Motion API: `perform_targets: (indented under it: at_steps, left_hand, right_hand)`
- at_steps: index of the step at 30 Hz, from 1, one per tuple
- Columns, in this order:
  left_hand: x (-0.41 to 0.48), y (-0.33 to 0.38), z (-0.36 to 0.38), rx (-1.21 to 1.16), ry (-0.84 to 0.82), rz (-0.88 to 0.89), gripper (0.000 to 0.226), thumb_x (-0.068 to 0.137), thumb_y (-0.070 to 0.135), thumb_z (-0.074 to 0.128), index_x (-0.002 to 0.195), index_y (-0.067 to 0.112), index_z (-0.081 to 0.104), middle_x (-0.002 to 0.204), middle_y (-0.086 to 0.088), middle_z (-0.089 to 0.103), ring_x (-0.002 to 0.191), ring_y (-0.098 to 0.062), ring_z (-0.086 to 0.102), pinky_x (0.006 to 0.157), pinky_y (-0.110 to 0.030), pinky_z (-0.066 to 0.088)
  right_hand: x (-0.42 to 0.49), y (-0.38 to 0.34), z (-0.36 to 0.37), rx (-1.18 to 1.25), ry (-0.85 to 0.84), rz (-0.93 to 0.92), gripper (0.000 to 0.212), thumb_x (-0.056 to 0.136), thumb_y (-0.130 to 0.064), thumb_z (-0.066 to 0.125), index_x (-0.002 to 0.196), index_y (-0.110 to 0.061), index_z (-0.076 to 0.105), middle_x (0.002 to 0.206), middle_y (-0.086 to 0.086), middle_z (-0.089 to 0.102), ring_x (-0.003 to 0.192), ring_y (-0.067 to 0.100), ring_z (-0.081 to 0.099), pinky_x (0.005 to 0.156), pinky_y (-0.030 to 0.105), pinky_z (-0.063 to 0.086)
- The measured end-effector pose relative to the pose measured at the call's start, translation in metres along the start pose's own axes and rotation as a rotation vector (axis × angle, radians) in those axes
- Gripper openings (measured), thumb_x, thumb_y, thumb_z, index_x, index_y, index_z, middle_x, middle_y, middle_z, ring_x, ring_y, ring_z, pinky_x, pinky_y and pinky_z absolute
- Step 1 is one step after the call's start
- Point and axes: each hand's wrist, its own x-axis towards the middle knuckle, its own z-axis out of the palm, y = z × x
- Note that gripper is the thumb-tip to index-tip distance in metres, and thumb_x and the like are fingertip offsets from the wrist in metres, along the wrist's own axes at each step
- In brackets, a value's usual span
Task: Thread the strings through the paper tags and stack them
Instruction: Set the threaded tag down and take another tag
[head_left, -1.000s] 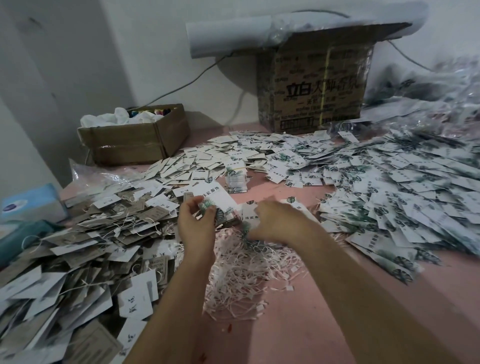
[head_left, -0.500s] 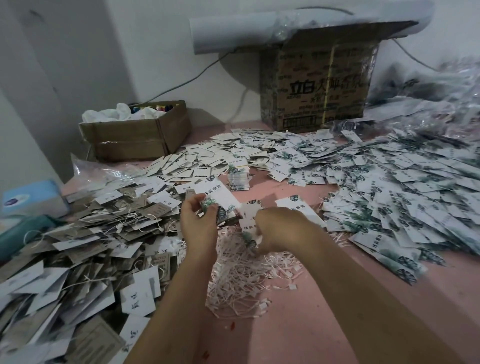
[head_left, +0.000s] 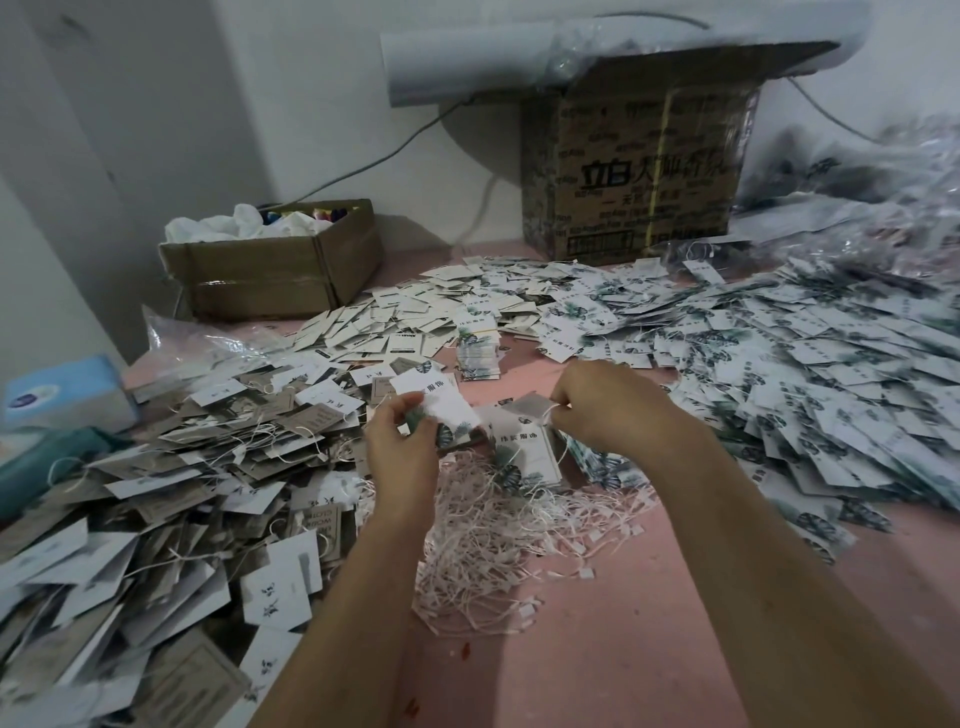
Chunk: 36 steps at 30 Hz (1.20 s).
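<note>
Since the frame 1 second back the right hand (head_left: 608, 410) has drawn off to the right and a little up, widening the gap to the left hand (head_left: 400, 447), and a leaf-printed tag (head_left: 524, 452) hangs clear below its fingertips. The right hand is curled, thumb and forefinger pinching at the top edge of that tag. Whether they hold card or a string there is too small to tell. The left hand grips a second tag (head_left: 439, 402), white with a green leaf print, fingers closed round its lower end so that it tilts up and away. Both hands are held just above the far edge of the heap of strings (head_left: 509, 540), a loose white tangle on the pink table (head_left: 649, 649). Left of the heap lies a wide drift of brown and white tags (head_left: 171, 467), many with strings through them. Right of it is a larger spread of green-leaf tags (head_left: 789, 384). Just beyond the heap stands a small neat stack of tags (head_left: 478, 353). Farther beyond it to the left is a low cardboard box (head_left: 275, 275) with white stuff inside, and beyond it to the right a tall printed carton (head_left: 634, 171) with a white roll (head_left: 467, 62) lying across its top. Far left of the heap sits a blue tissue pack (head_left: 62, 395).
</note>
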Motion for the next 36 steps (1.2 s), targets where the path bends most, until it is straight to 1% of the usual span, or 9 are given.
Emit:
perform_targets:
  at_steps: [4,8,12,16,21,24,26,31,36]
  left_hand:
    - [-0.004,-0.003,0.001,0.129,-0.072,-0.053,0.023,0.095,0.0,0.048,0.094,0.02,0.057,0.122,-0.008,0.05,0.086,-0.025,0.063,0.063,-0.04,0.059]
    - [-0.009,-0.008,0.006,0.388,-0.14,0.073,0.022,0.095,0.02,0.052,0.113,0.008,0.058,0.125,-0.011,0.05,0.092,-0.018,0.058,0.061,-0.025,0.054]
    - [-0.01,-0.01,0.009,0.49,-0.183,0.131,0.044,0.083,0.034,0.068,0.117,0.012,0.052,0.127,-0.007,0.039,0.106,-0.022,0.051,0.089,-0.046,0.052]
    - [-0.008,-0.011,0.011,0.421,-0.197,0.085,0.044,0.078,0.016,0.075,0.111,0.017,0.046,0.126,-0.003,0.033,0.11,-0.031,0.052,0.082,-0.046,0.055]
    - [-0.008,-0.011,0.011,0.281,-0.173,0.072,0.041,0.083,-0.002,0.064,0.109,0.022,0.041,0.125,-0.002,0.031,0.114,-0.029,0.048,0.087,-0.044,0.054]
    - [-0.01,-0.009,0.013,0.26,-0.197,0.109,0.042,0.085,-0.003,0.06,0.112,0.023,0.04,0.131,-0.006,0.031,0.115,-0.022,0.044,0.09,-0.032,0.05]
    - [-0.011,-0.01,0.014,0.26,-0.216,0.146,0.041,0.086,-0.002,0.059,0.112,0.023,0.039,0.129,-0.003,0.031,0.11,-0.016,0.042,0.074,-0.014,0.046]
    - [-0.01,-0.014,0.015,0.323,-0.269,0.215,0.041,0.087,-0.002,0.058,0.112,0.023,0.038,0.123,0.001,0.029,0.096,-0.007,0.044,0.062,-0.004,0.044]
    - [-0.007,-0.015,0.022,0.5,-0.441,0.302,0.04,0.087,0.002,0.058,0.114,0.021,0.035,0.117,0.005,0.026,0.102,-0.007,0.039,0.077,-0.004,0.035]
  right_hand:
    - [-0.002,-0.01,0.005,-0.013,-0.074,-0.058,0.017,0.09,-0.017,0.054,0.098,-0.01,0.067,0.09,0.003,0.064,0.069,0.017,0.056,0.056,0.026,0.04]
    - [-0.008,-0.019,0.01,-0.041,-0.238,-0.072,0.03,0.083,-0.016,0.068,0.111,-0.008,0.061,0.103,0.006,0.066,0.083,0.02,0.064,0.076,0.035,0.053]
    - [-0.01,-0.022,0.014,-0.042,-0.369,-0.058,0.044,0.08,-0.022,0.071,0.119,-0.01,0.057,0.118,0.006,0.058,0.095,0.023,0.06,0.079,0.033,0.049]
    - [-0.004,-0.02,0.018,0.022,-0.298,-0.026,0.019,0.091,-0.018,0.051,0.105,-0.006,0.054,0.088,0.008,0.057,0.078,0.021,0.055,0.057,0.027,0.04]
    - [0.001,-0.027,0.034,-0.022,-0.326,0.023,0.016,0.088,-0.025,0.057,0.092,-0.009,0.058,0.072,0.001,0.05,0.074,0.021,0.054,0.065,0.028,0.04]
    - [0.001,-0.028,0.035,-0.016,-0.351,0.007,0.028,0.086,-0.035,0.059,0.098,-0.01,0.062,0.082,0.002,0.059,0.079,0.021,0.058,0.067,0.027,0.044]
    - [0.002,-0.026,0.034,0.011,-0.389,-0.007,0.031,0.085,-0.039,0.06,0.103,-0.013,0.062,0.094,0.004,0.064,0.084,0.021,0.061,0.073,0.029,0.049]
    - [0.001,-0.024,0.033,0.024,-0.393,-0.012,0.045,0.079,-0.034,0.066,0.118,-0.015,0.052,0.107,0.004,0.063,0.095,0.021,0.06,0.086,0.034,0.051]
    - [0.004,-0.026,0.037,0.06,-0.412,-0.004,0.018,0.078,-0.031,0.063,0.078,-0.015,0.056,0.07,0.002,0.055,0.068,0.021,0.053,0.063,0.028,0.042]
